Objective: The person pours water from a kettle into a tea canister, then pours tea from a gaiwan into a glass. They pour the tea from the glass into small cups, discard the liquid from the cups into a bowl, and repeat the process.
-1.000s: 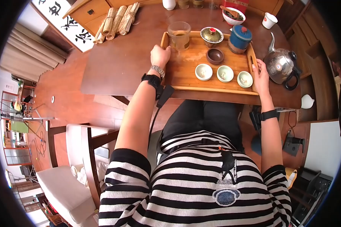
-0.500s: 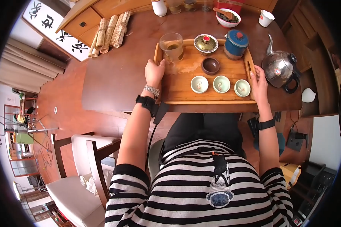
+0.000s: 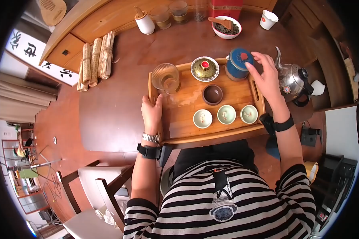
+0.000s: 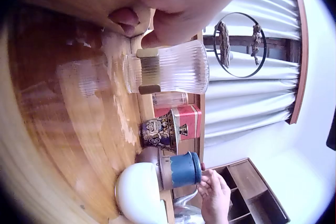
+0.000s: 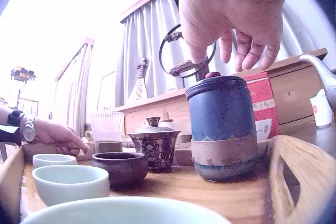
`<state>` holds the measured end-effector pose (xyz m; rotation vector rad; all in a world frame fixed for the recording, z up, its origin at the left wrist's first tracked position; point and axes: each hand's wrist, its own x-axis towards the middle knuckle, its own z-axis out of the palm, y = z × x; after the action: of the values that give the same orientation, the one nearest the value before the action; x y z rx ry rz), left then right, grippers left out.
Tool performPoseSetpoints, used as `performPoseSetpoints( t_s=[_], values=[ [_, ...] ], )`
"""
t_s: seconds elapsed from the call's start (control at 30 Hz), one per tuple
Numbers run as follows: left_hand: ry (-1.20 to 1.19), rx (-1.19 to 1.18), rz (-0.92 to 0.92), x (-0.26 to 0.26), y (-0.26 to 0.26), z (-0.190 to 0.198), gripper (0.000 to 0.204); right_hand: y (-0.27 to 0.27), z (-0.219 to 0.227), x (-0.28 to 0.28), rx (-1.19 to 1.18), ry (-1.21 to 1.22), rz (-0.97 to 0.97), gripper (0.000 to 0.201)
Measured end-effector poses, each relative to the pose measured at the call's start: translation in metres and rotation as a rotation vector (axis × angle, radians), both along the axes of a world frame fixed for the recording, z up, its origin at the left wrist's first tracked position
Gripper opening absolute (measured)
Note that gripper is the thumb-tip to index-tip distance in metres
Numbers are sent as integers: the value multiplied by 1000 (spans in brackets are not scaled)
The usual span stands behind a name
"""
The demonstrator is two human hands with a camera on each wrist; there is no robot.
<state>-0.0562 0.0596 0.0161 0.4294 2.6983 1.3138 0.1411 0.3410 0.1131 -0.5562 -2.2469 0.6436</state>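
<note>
Head view, bamboo scrolls [image 3: 95, 60] (only here), right hand [image 3: 268, 78], fingers apart, at blue canister [image 3: 237, 72], left hand [image 3: 151, 113] gripping tray [image 3: 176, 121]

1. Head view: worn up top, looks forward and steeply down; wide, dark rounded corners. Striped shirt [image 3: 187, 207] fills the bottom, whole tray [image 3: 179, 125] mid-frame, both hands in: left hand [image 3: 151, 113], right hand [image 3: 268, 77].
2. Left wrist view: low over the tray, rolled onto its side, wood at left. Faces along the tray; left hand very near at top, ribbed glass [image 4: 176, 69] close, right hand farther off.
3. Right wrist view: low, roughly upright, faces across the tray. Nearest pale cup [image 5: 126, 213] cropped at bottom, right hand large at top, left hand at left.
4. Both wrist views share blue canister [image 5: 223, 119], ribbed glass, curtain [image 5: 149, 58].
</note>
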Motion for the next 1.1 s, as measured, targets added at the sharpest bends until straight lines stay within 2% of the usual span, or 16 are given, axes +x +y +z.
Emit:
performPoseSetpoints(
  t_s=[0.07,0.13,0.23,0.3,0.43,0.57,0.67,0.73,0.87,0.93,0.97,1.0,1.1],
  values=[
    [-20,7,-17,3,0,6,38,4,3,-13,155,-146,7,34],
    [9,-10,-25,6,1,11,38,10,-3,-18,140,-178,-1,35],
    [-17,-16,-21,11,4,22,38,11,-7,-23,113,-179,-10,30],
    [-14,-26,-24,11,4,22,38,9,-8,-24,13,-87,7,26],
    [-8,-58,-26,11,4,24,38,14,-14,-25,33,-68,28,24],
    [-7,-7,-30,8,0,16,39,11,-12,-27,-45,-43,28,21],
    [-121,54,-16,8,1,24,39,11,-8,-26,-24,-38,15,20],
    [-398,151,30,11,2,37,41,13,-6,-26,8,-47,-3,20],
    [-410,196,-6,10,-6,35,41,12,5,-25,-28,-45,-6,20],
    [147,-54,-1,15,-10,41,45,12,4,-24,-73,-38,-19,20],
    [469,-164,-7,19,-10,48,42,15,2,-25,-62,-41,35,20],
    [471,-170,-10,25,-7,57,42,17,0,-25,-52,-46,91,20],
    [431,78,-152,51,17,97,33,17,-4,-27,-81,-48,98,21]
  ],
)
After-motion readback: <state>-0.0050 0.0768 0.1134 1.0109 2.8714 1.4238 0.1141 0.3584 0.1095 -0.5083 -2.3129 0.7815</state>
